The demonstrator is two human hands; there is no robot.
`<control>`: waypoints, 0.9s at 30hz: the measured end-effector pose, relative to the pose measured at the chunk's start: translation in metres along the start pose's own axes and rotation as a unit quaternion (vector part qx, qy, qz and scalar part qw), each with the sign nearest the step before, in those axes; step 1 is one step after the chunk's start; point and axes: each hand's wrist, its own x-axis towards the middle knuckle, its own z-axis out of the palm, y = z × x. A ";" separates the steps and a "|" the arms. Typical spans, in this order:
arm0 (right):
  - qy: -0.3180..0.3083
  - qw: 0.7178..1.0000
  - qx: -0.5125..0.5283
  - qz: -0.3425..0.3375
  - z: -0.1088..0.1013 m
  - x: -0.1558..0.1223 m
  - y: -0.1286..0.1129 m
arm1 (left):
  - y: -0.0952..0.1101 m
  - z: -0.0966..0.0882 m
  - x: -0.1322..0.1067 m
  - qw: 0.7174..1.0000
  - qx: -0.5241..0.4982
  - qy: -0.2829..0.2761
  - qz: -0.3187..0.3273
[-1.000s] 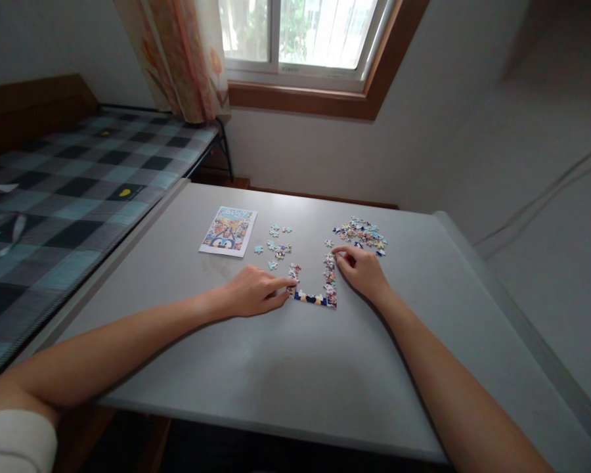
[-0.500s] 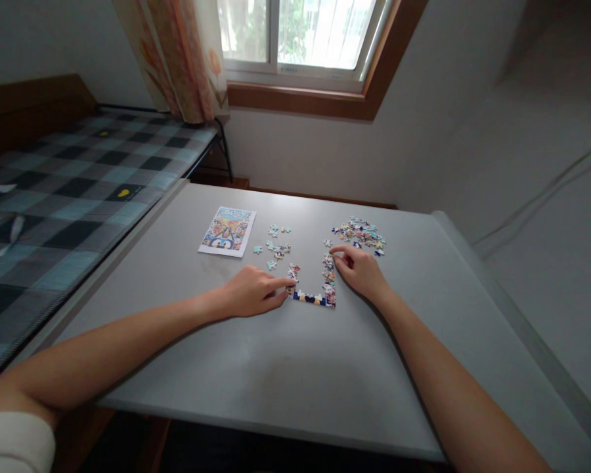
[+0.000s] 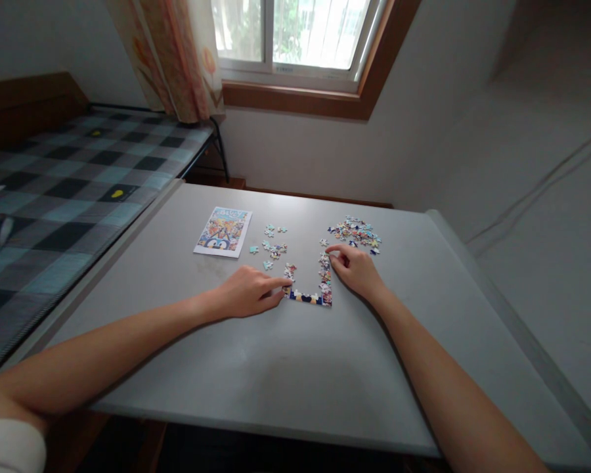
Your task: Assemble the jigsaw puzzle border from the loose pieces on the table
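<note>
A part-built jigsaw border lies on the grey table, shaped like a U with a dark bottom row and two short colourful sides. My left hand rests beside its left corner, fingers curled, forefinger tip pressed on the left side pieces. My right hand sits at the top of the right side, fingers pinched together on a small puzzle piece there. A heap of loose pieces lies just beyond my right hand. A few pale blue pieces are scattered beyond my left hand.
A printed reference picture lies at the table's far left. A bed with a checked cover runs along the left edge. A window and a curtain are behind the table; the wall is on the right.
Both hands stay at the puzzle border with hardly any movement. The camera has shifted slightly, so everything sits a little further left and higher in view.
</note>
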 end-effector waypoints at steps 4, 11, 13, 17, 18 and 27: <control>-0.001 1.000 0.001 -0.002 0.000 0.000 0.001 | 0.000 0.000 0.000 1.000 -0.002 0.001 -0.001; 0.000 1.000 0.002 -0.001 0.001 0.000 0.002 | 0.000 0.001 0.001 1.000 -0.004 0.006 0.005; 0.000 1.000 0.002 -0.003 0.002 0.000 0.002 | 0.000 0.000 0.000 1.000 -0.004 0.006 0.005; 0.001 1.000 0.000 -0.005 0.001 0.000 0.002 | 0.000 0.000 0.000 1.000 -0.004 0.011 0.003; 0.000 1.000 0.000 -0.005 0.001 0.000 0.002 | 0.000 0.000 0.000 1.000 -0.004 0.012 0.004; 0.000 1.000 0.001 -0.002 0.001 0.000 0.002 | 0.000 0.000 0.000 1.000 -0.001 0.007 0.004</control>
